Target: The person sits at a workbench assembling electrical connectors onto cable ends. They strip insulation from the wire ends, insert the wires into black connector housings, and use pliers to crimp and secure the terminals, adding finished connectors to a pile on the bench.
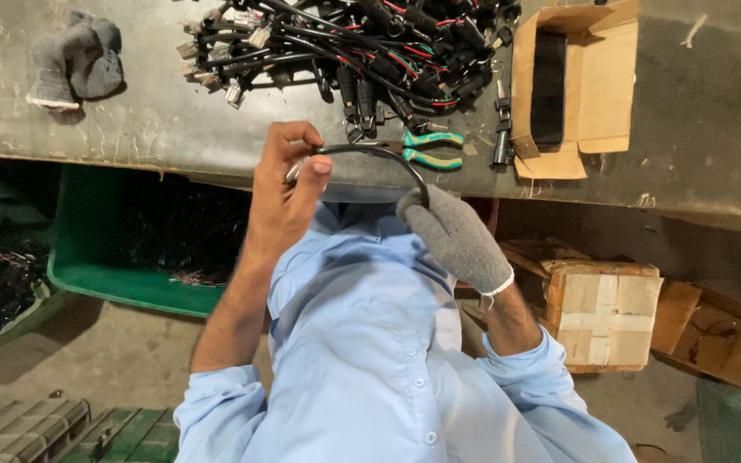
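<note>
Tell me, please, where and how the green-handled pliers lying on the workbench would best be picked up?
Probably by the two green handles: the green-handled pliers lie flat on the workbench, handles pointing to the picture's right, where the surface is bare. The jaw end points at the bare left hand and the black cable that it shares with the gloved right hand, so come from the handle side.

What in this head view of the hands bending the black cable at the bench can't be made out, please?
- Black cable: its far end is hidden inside the gloved right hand.
- Metal connector: mostly covered by the bare left hand; its type is too small to tell.
- Wire harness pile: cut off by the top edge.
- Green bin: its contents are lost in shadow under the bench.
</note>
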